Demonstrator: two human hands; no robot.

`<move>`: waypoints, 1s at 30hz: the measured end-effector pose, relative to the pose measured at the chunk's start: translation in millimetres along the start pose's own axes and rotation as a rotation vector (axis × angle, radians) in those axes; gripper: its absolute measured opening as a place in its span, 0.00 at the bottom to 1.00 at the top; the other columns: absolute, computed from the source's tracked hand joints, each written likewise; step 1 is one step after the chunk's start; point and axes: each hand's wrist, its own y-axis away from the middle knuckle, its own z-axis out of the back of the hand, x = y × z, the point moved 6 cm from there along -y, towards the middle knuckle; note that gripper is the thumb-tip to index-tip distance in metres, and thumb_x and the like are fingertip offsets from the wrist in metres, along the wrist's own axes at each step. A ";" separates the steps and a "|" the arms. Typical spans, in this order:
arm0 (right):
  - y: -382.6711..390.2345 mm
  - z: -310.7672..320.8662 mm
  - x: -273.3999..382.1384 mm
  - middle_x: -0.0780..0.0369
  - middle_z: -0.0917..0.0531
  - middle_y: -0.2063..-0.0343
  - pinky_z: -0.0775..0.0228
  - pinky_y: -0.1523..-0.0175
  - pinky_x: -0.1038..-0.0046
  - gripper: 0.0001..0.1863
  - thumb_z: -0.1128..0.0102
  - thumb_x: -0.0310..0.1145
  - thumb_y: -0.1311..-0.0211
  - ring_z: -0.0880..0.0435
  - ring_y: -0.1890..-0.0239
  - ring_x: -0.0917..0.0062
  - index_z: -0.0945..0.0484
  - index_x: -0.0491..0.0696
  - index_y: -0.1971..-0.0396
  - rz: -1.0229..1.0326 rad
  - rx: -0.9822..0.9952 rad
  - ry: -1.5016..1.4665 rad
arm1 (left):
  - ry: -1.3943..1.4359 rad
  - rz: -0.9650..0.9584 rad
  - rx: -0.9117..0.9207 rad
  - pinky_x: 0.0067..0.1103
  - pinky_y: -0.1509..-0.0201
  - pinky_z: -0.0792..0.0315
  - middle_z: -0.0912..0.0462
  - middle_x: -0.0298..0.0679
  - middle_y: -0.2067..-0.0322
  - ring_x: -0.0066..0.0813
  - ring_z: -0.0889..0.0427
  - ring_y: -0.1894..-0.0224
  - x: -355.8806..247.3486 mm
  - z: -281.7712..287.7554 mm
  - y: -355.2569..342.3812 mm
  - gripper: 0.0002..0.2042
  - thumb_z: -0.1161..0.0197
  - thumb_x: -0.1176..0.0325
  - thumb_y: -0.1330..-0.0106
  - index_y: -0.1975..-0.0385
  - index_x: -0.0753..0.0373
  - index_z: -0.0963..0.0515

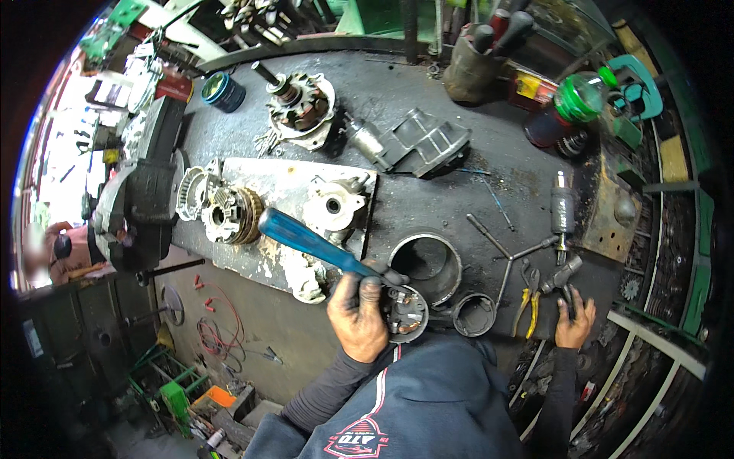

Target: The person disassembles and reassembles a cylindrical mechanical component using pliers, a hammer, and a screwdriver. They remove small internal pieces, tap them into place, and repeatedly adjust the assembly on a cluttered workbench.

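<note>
My left hand (pixel 359 317) is closed around the lower part of a long blue-handled tool (pixel 313 241). The tool slants up to the left, and its dark end lies over a round metal end cover (pixel 407 315) with copper-coloured parts inside. The thumb and fingers of my right hand (pixel 575 321) close on the dark handle of a hammer (pixel 562 275). Just left of that hammer lie yellow-handled pliers (pixel 527 302). Beyond the end cover stands an open metal cylinder (pixel 451 287), with a smaller metal ring (pixel 492 315) to its right.
A bench vise (pixel 134 206) stands at the left. Motor parts sit on a worn board (pixel 283 180), with a finned rotor (pixel 294 107) behind. A dark casing (pixel 428 145), a three-armed wrench (pixel 508 256) and a green-topped bottle (pixel 577 99) are farther off.
</note>
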 end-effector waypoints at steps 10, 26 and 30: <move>10.1 86.6 275.7 0.50 0.32 0.32 0.42 0.26 0.53 0.58 0.18 0.55 0.55 0.34 0.29 0.54 0.38 0.46 0.27 0.596 0.392 -0.867 | 0.452 0.247 -0.066 0.27 0.50 0.21 0.20 0.36 0.60 0.27 0.19 0.58 -9.9 9.8 -17.7 0.16 0.47 0.57 0.20 0.46 0.64 0.26; 8.3 120.8 327.1 0.43 0.32 0.46 0.32 0.36 0.53 0.52 0.17 0.40 0.59 0.28 0.43 0.45 0.37 0.41 0.33 0.615 0.248 -0.946 | 0.179 0.268 0.068 0.19 0.65 0.26 0.17 0.34 0.68 0.21 0.20 0.69 -26.1 -6.9 -43.5 0.12 0.44 0.62 0.21 0.54 0.65 0.22; 8.6 129.1 299.1 0.44 0.31 0.45 0.32 0.36 0.54 0.51 0.17 0.39 0.60 0.27 0.43 0.47 0.34 0.42 0.34 0.559 0.248 -0.907 | -0.464 0.061 0.266 0.21 0.71 0.34 0.20 0.34 0.77 0.20 0.24 0.75 -32.6 -34.7 -48.7 0.12 0.40 0.64 0.24 0.63 0.67 0.19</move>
